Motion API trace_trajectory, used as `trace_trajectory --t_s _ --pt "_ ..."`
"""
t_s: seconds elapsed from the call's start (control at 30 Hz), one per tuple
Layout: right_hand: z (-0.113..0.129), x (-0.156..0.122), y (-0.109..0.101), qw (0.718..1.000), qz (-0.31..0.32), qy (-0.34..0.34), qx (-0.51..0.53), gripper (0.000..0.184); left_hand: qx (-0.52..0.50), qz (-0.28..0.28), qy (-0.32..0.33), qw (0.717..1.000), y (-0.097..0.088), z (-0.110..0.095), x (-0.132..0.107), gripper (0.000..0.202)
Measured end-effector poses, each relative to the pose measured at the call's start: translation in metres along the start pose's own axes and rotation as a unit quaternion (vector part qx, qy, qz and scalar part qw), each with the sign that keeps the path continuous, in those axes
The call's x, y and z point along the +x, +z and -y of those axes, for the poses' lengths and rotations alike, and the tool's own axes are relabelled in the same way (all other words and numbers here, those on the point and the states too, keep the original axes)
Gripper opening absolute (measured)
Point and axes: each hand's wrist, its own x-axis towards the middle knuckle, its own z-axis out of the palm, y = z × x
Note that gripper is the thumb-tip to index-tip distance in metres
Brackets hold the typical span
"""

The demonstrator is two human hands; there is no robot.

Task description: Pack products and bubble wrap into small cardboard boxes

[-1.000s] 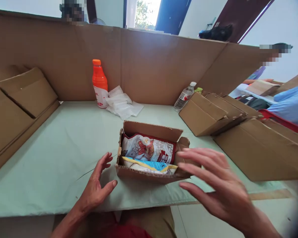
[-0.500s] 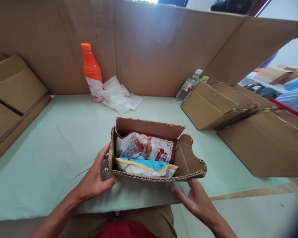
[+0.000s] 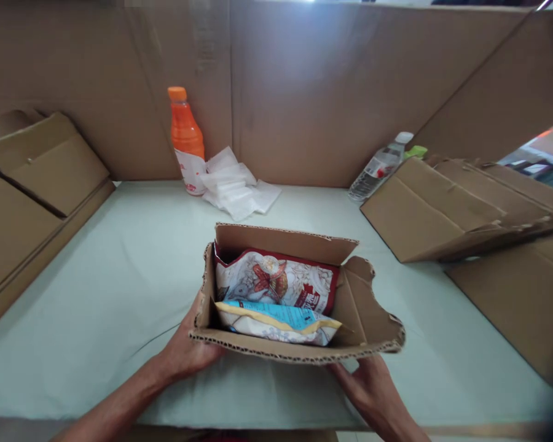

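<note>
In the head view, your left hand is at the left near corner of the open cardboard box, gripping it; most of its fingers are hidden behind the wall, so you cannot tell exactly how they curl. Your right hand holds the same box from below its near edge, toward the right end, with its fingertips hidden by the cardboard.

The box is right in front of you, over the near middle of the pale green table, its opening facing you; you cannot tell whether its base touches the surface. Inside, a red-edged pouch leans at the far side, its printed face toward you. A blue and yellow packet lies in front of it, along the near wall. The right end flap stands spread outward, with a curved cut in its edge.

Beyond the box, an orange bottle stands near the cardboard partition, with white packets piled just beside it. Toward the right, a tilted clear bottle rests near a brown carton. More folded cardboard stands at the left.
</note>
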Motion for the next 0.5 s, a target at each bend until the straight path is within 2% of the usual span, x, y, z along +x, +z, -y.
trace_trajectory --t_s 0.17,0.27,0.37,0.5 --pt "0.023 0.089 0.033 0.997 0.031 0.010 0.068 0.023 0.024 -0.027 0.004 0.999 -0.037 0.014 0.053 0.055" --pt "0.031 0.136 0.062 0.989 0.047 -0.018 0.140 0.027 0.017 -0.108 -0.051 0.993 -0.051 0.029 0.071 0.048" --pt "0.035 0.160 0.086 0.980 0.051 -0.042 0.186 0.037 0.001 -0.200 -0.108 0.974 -0.055 0.045 0.073 0.056" --pt "0.031 0.165 0.105 0.969 0.069 -0.046 0.233 0.040 -0.042 -0.235 -0.146 0.960 -0.054 0.064 0.070 0.062"
